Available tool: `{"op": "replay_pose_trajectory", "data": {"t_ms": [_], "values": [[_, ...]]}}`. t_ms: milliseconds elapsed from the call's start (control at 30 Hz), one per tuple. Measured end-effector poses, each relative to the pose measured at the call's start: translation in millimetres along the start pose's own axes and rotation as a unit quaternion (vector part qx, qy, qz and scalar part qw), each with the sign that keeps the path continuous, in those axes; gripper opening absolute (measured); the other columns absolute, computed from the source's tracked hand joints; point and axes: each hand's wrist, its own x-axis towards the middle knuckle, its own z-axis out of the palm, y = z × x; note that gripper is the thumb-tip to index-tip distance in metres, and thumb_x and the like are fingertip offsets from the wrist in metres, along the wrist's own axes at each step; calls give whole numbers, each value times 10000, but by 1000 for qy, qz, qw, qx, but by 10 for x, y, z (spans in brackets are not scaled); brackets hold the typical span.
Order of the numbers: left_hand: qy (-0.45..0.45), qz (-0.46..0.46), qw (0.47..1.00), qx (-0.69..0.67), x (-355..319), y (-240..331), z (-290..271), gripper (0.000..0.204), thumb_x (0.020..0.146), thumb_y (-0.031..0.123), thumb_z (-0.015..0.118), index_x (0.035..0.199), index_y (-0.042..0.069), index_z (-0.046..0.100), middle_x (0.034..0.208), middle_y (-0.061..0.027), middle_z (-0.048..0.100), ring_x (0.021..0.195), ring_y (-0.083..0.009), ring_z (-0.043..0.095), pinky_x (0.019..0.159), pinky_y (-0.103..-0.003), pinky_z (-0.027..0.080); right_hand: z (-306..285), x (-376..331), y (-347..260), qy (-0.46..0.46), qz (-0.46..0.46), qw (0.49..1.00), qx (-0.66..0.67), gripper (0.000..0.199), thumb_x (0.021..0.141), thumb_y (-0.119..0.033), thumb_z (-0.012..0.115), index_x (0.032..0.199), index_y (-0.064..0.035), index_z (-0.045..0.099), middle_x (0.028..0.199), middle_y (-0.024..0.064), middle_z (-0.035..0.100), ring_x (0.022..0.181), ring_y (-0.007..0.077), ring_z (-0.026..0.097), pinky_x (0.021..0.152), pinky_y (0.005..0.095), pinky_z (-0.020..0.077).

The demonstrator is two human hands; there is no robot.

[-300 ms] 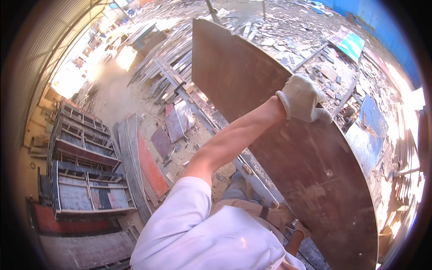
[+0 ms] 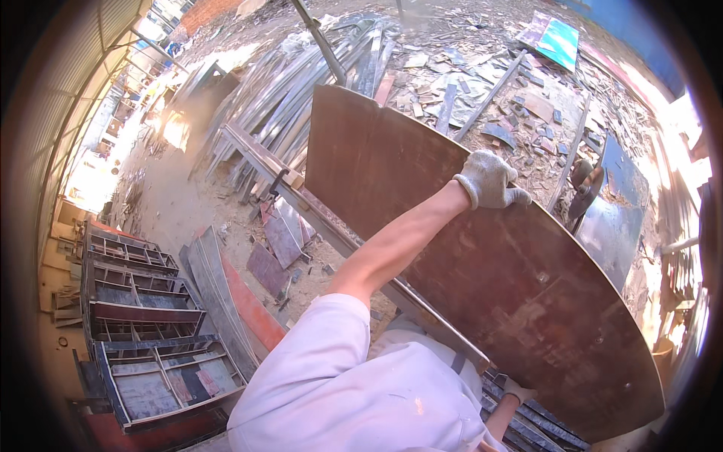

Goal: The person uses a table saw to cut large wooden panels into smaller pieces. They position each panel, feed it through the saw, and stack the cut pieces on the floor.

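Grip: left hand (image 2: 488,181), gloved, clasps curved far edge of brown plywood panel (image 2: 527,301), 2 o'clock. Right hand (image 2: 520,390): near edge, 5 o'clock; closure cannot be told. Panel: centre to 4 o'clock; best steadied from both edges.

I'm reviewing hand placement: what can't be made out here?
Head view:
- Left hand: some fingers, hidden behind the brown panel.
- Right hand: individual fingers, too small to tell apart.
- Brown panel's far face: turned away.
- Blue wall: cut off by the dark lens rim.
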Motion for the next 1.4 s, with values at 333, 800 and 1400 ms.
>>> {"op": "replay_pose_trajectory", "data": {"t_ms": [333, 800, 1400], "values": [[-214, -26, 977, 1, 436, -872, 1107, 602, 975, 647, 586, 1005, 74, 769, 997, -199, 768, 1004, -402, 728, 916, -521, 545, 103, 153, 295, 100, -26, 992, -79, 808, 962, -718, 592, 1498, -114, 550, 1552, 84, 559, 1436, 331, 471, 1256, 547, 307], [-311, -63, 947, 50, 193, -716, 3044, 601, 882, 555, 762, 1270, 101, 693, 1216, -166, 707, 1169, -372, 641, 1036, -474, 490, -990, 1510, 412, 292, -42, 878, -378, 1048, 961, -803, 508, 1509, 90, 484, 1584, 207, 514, 1421, 332, 520, 1176, 476, 418], [-322, -28, 944, 71, -940, -445, 2582, 885, 929, 480, 744, 1637, 89, 384, 1698, -264, 301, 1588, -426, 256, 1285, -511, 253, -174, 596, 455, 233, -138, 760, -591, 740, 1044, -686, 482, 1094, 17, 708, 916, 160, 738, 898, 261, 750, 647, 402, 584]]}}
